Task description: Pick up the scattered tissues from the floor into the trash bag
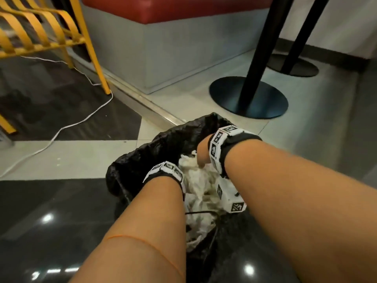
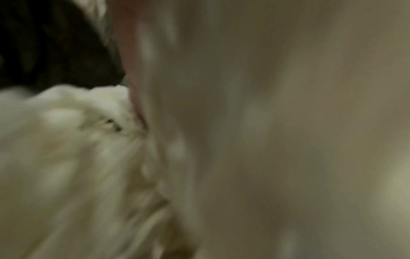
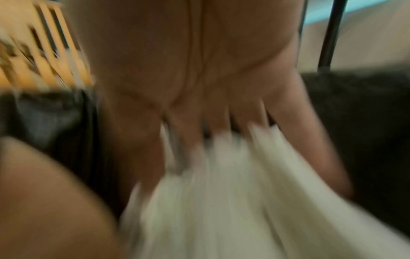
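Note:
A black trash bag (image 1: 163, 139) stands open on the floor, filled with crumpled white tissues (image 1: 195, 186). Both my hands reach down into its mouth. My right hand (image 1: 202, 154) points downward, its thumb touching the tissues. In the blurred right wrist view the right hand's fingers (image 3: 221, 122) are spread and fairly straight, their tips sunk in the tissues (image 3: 233, 201). My left hand is hidden below its marker wristband (image 1: 165, 170) inside the bag. The left wrist view is blurred and almost filled by tissue (image 2: 66, 149), so that hand's fingers cannot be made out.
A yellow metal chair (image 1: 40, 31) stands at the back left, with a white cable (image 1: 85, 119) trailing over the floor. Two black table pedestals (image 1: 248, 97) stand behind the bag. A grey bench base (image 1: 163, 48) with a red cushion lies farther back.

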`<state>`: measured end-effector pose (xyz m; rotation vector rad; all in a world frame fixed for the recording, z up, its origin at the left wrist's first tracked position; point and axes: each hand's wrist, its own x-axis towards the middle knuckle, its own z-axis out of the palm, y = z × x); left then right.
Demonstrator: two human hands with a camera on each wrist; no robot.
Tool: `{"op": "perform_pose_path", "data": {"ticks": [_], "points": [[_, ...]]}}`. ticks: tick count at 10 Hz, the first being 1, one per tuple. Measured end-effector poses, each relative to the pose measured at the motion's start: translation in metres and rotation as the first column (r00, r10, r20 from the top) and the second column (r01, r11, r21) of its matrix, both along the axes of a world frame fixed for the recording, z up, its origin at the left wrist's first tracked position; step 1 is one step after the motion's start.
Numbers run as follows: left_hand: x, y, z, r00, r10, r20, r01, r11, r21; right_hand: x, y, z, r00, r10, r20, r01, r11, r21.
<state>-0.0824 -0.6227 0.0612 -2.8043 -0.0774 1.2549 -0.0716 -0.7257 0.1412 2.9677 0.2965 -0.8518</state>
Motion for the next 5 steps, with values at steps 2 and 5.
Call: {"op": "perform_pose_path", "data": {"ticks": [2, 5], "points": [[0.020, -0.012, 0.065, 0.911, -0.409, -0.046, 0.411, 0.909, 0.064, 0.000, -0.016, 0.019, 0.975, 0.073, -0.210, -0.118, 0.970, -0.214], [-0.007, -0.012, 0.116, 0.931, -0.260, 0.255, 0.338, 0.878, -0.339, -0.060, -0.150, 0.086, 0.978, -0.207, 0.034, 0.180, 0.913, 0.367]]}}
